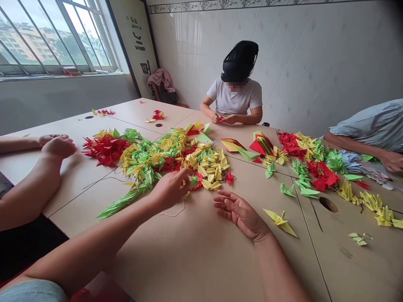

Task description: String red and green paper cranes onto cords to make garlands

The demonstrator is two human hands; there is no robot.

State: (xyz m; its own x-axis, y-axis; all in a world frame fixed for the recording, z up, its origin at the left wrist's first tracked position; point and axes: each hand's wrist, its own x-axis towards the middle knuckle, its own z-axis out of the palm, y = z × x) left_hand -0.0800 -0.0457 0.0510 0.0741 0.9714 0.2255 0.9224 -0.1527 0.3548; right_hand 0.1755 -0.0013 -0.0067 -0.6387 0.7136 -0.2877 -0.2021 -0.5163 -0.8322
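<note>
My left hand (171, 188) is pinched on a green paper crane (192, 181) at the near edge of a big pile of green, yellow and red paper cranes (176, 157). A thin string (172, 214) trails on the table under that hand. My right hand (241, 213) lies open, palm up, fingers spread, on the beige table (195, 251), holding nothing. A yellow paper crane (280, 221) rests just to its right.
A person in a white shirt (236, 98) folds paper across the table. Another person's arm (362, 144) reaches in at right beside more cranes (315, 167). Someone's bare feet (58, 147) rest on the table at left. A cable hole (328, 204) opens at right. Flat paper sheets (233, 144) lie mid-table.
</note>
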